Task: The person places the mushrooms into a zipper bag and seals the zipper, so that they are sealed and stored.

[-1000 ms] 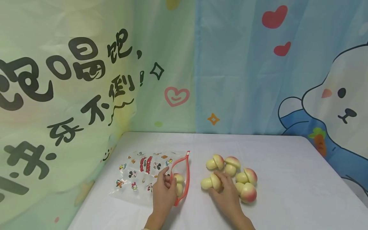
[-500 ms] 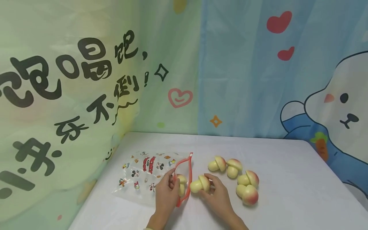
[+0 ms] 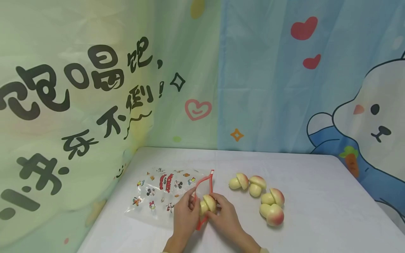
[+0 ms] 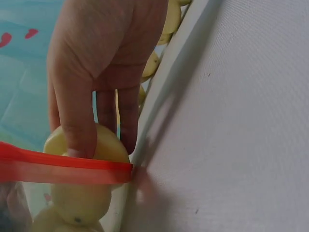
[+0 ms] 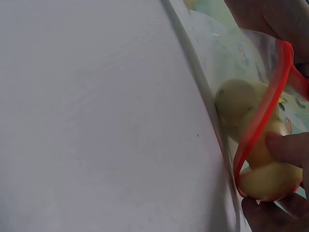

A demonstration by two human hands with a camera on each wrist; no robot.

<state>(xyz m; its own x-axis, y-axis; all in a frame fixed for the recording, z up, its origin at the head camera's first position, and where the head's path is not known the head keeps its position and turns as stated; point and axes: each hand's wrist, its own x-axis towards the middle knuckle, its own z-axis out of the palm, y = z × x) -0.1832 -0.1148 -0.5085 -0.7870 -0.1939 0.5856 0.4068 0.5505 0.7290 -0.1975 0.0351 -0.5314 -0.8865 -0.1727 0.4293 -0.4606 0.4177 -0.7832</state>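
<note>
A clear zip bag (image 3: 158,202) with cartoon prints and a red-edged mouth lies on the table, mouth toward the right. My left hand (image 3: 186,215) grips the upper layer at the mouth, holding it raised. My right hand (image 3: 225,213) pinches a mushroom-shaped toy (image 3: 210,203) by its pinkish cap, fingers on one side and thumb on the other. Its pale stem points into the bag; the red rim (image 4: 67,169) crosses in front of it in the left wrist view. Through the plastic, another mushroom (image 5: 235,99) shows inside, just past the stem.
To the right on the white table (image 3: 316,196) lie several more mushrooms: one (image 3: 238,181) and its neighbour (image 3: 257,185) farther back, and a touching pair (image 3: 272,207) nearer. A printed curtain (image 3: 259,77) hangs behind the table.
My right hand has carried the mushroom leftward from beside the others to the bag's mouth, its stem now inside the red rim. My left hand stays at the rim.
</note>
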